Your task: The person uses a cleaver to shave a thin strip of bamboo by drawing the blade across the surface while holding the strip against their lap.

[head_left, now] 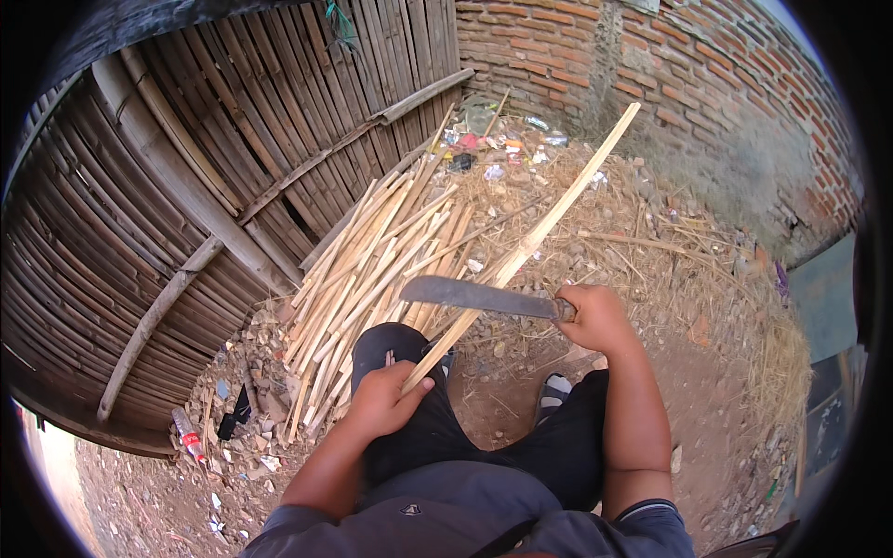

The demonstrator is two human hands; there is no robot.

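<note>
My left hand (389, 400) is closed round the near end of a long pale split-bamboo strip (532, 240), beside my left knee. The strip slants up and away to the right, its far end toward the brick wall. In my right hand (593, 319) is the handle of a machete (479, 296). Its broad dark blade points left and lies across the strip in this view; whether it touches the strip I cannot tell. A pile of similar pale strips (372, 270) lies on the ground to the left, beyond my left knee.
A bamboo-slat wall (214, 121) stands on the left and a brick wall (726, 102) at the back right. Litter (512, 149) gathers in the far corner. Dry straw and shavings (651, 223) cover the ground. A plastic bottle (187, 433) lies at the lower left.
</note>
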